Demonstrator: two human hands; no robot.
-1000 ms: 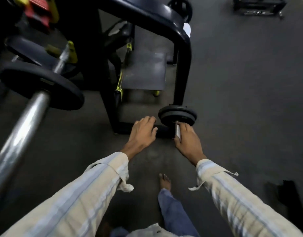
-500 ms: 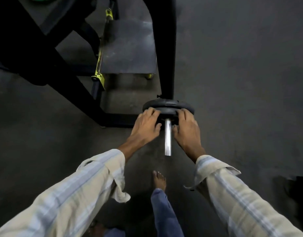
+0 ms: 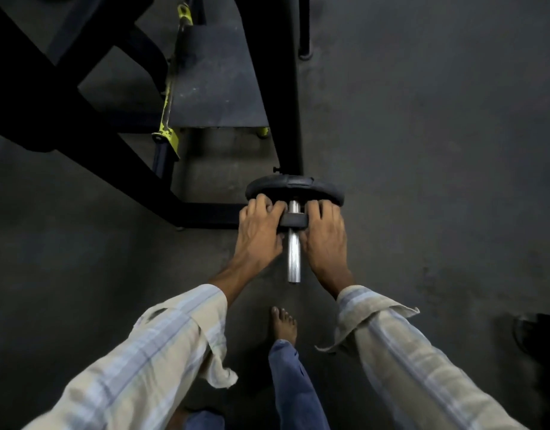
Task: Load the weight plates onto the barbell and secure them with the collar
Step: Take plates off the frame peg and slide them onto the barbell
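Head view: a short chrome steel peg (image 3: 293, 256) juts from the base of the black steel rack frame (image 3: 286, 88), its long axis running straight toward the person. Two black round rubber weight plates sit on it: the rear plate (image 3: 294, 186) against the frame, the nearer plate (image 3: 294, 224) partway along the peg. The left hand (image 3: 258, 234) and right hand (image 3: 325, 235) flank the peg evenly, fingers curled closed around the nearer plate's rim. Freeing it likely means pulling along the peg toward its open end.
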